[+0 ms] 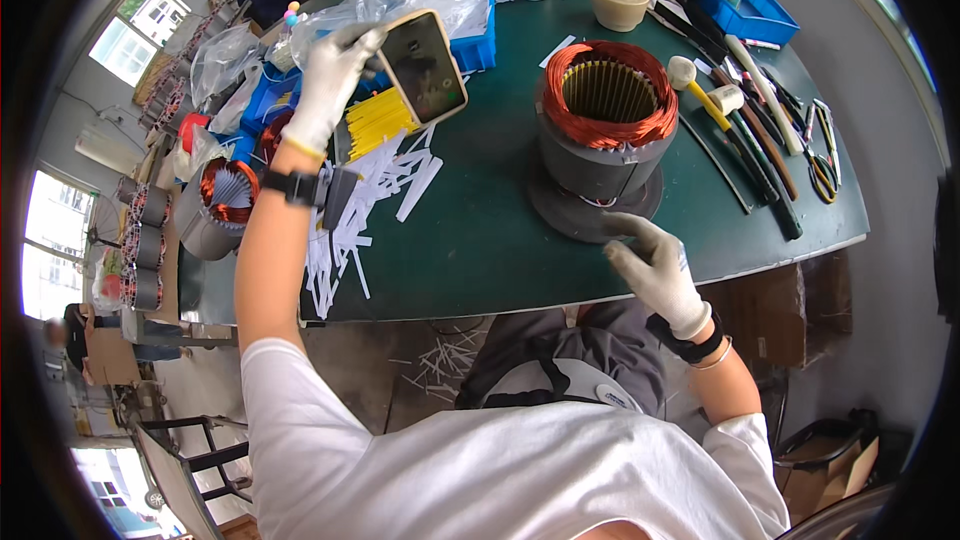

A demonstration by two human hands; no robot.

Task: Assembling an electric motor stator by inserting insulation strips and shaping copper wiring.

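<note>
My left hand (335, 75), in a white glove, is raised over the far left of the table. Its fingers grip the upper left edge of a smartphone (422, 68) in a pale case, dark screen facing me. Just beyond the table's near edge is my gloved right hand (660, 275), fingers loosely bent and apart, holding nothing. Its fingertips are close to the round dark base (597, 210). On that base stands a grey motor stator (605, 162), upright, with a ring of red-brown copper windings (610, 135) on top and yellow strips lining its inner slots.
White paper strips (365, 205) and yellow strips (378, 123) lie beneath my left arm. Mallets (705, 100), scissors (822, 175) and long rods crowd the right. Blue bins (755, 15) stand at the back. Another wound stator (215, 210) sits at the left edge.
</note>
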